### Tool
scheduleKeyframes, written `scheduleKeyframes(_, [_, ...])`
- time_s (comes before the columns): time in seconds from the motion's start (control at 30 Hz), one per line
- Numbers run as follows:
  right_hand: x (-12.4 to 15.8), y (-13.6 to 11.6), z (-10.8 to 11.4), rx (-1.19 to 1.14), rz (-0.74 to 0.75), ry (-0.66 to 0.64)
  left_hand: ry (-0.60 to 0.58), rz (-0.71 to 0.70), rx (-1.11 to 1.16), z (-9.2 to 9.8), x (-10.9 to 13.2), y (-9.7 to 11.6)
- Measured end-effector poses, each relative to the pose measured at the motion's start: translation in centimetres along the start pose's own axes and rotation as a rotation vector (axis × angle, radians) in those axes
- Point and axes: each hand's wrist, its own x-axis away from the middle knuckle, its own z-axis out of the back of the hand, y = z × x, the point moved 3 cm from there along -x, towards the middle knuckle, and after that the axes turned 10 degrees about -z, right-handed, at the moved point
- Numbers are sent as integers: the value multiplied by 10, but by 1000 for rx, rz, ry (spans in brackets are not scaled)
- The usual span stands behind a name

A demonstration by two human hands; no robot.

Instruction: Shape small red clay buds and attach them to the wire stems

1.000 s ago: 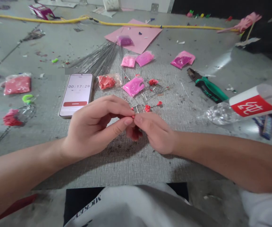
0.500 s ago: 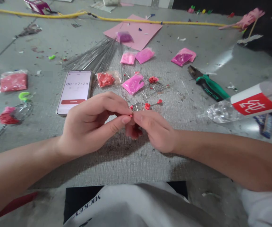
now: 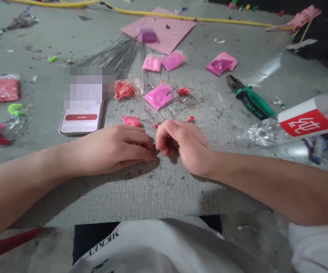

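My left hand (image 3: 124, 148) lies palm down low over the table, its fingers stretched toward the right and their undersides hidden. Almost touching its fingertips, my right hand (image 3: 186, 146) is curled with thumb and index finger closed; whatever is in it cannot be made out. Just beyond the left hand is a pink clay lump (image 3: 132, 121) beside thin wire. Small red clay bits (image 3: 191, 118) show past the right hand. Farther off, a red clay piece (image 3: 183, 91) sits by a coil of wire (image 3: 188, 100), near a bright pink clay packet (image 3: 158, 95).
A phone (image 3: 80, 123) stands left of my hands, partly blurred out. Green-handled pliers (image 3: 251, 98) and a clear bottle (image 3: 309, 117) lie to the right. Behind are a bundle of wires (image 3: 109, 57), a pink sheet (image 3: 175, 34) and a yellow cable (image 3: 158, 15).
My hands have parted from their joint pinch on a small red clay bit. The left hand has turned palm down and dropped toward the table, uncovering the pink lump. The view has shifted slightly.
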Motion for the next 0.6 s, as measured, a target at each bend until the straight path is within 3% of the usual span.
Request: scheduleKeyframes(0.6, [0, -5, 0, 55, -21, 51, 115, 70, -21, 8, 7, -12])
